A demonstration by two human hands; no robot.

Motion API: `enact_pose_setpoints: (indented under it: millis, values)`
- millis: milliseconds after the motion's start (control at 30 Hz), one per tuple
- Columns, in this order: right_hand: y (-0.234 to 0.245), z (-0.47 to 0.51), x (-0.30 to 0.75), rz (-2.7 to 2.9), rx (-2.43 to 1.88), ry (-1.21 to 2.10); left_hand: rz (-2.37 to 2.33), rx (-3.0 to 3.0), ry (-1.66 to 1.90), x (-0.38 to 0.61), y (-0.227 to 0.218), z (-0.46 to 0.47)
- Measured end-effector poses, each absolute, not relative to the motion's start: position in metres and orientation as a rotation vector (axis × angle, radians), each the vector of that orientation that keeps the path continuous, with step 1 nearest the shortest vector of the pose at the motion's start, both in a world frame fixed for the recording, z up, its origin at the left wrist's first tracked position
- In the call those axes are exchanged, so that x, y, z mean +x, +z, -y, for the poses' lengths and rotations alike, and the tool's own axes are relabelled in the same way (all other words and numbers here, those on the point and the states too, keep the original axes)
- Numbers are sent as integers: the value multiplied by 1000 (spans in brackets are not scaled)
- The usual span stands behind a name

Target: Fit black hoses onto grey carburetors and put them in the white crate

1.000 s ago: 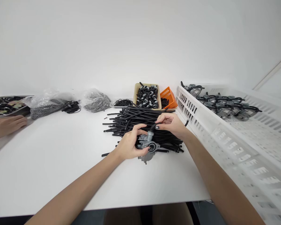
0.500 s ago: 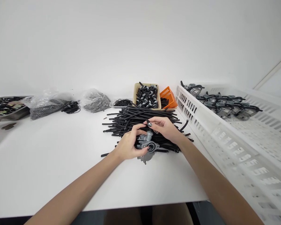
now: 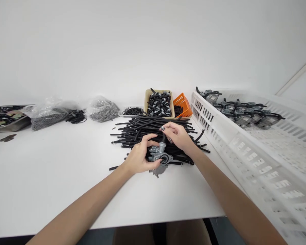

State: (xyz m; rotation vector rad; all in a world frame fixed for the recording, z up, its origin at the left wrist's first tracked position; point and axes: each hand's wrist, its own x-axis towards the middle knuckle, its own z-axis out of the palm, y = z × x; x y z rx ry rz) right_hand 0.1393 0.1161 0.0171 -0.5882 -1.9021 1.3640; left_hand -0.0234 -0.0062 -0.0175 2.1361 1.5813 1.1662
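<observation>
My left hand (image 3: pixel 139 157) is wrapped round a small grey metal carburetor (image 3: pixel 158 160) held just above the white table (image 3: pixel 53 170). My right hand (image 3: pixel 177 135) pinches a short black hose (image 3: pixel 164 139) that stands up from the carburetor's top fitting. Both hands hover in front of a big pile of black hoses (image 3: pixel 145 131) lying on the table.
A long white slotted crate (image 3: pixel 244 146) on the right holds several carburetors with hoses (image 3: pixel 241 112). Behind the pile stand a beige bin of clips (image 3: pixel 159 103), an orange basket (image 3: pixel 183 105), black rings (image 3: pixel 133 111), two clear bags of small parts (image 3: pixel 103 109) and a metal tray (image 3: pixel 5 117) at far left.
Another person's hand at the far left has withdrawn from view. My right hand shifted left and up over the carburetor's fitting, still pinching the hose.
</observation>
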Motion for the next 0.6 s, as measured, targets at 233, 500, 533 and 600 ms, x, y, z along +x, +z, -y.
enact_pose_setpoints:
  millis: [233,500,533,600]
  values:
    - [25,-129,156,1816,-505,1391,-1590,2139,1169,-23,-18,6]
    - [32,-113,155,1958,-352,1510,-1581,2123,1167,-23,-17,6]
    - [32,-113,155,1969,-354,1491,-1583,2116,1168,-23,-17,6]
    - [30,-113,154,1997,-343,1442,-1582,2108,1176,-23,-18,6]
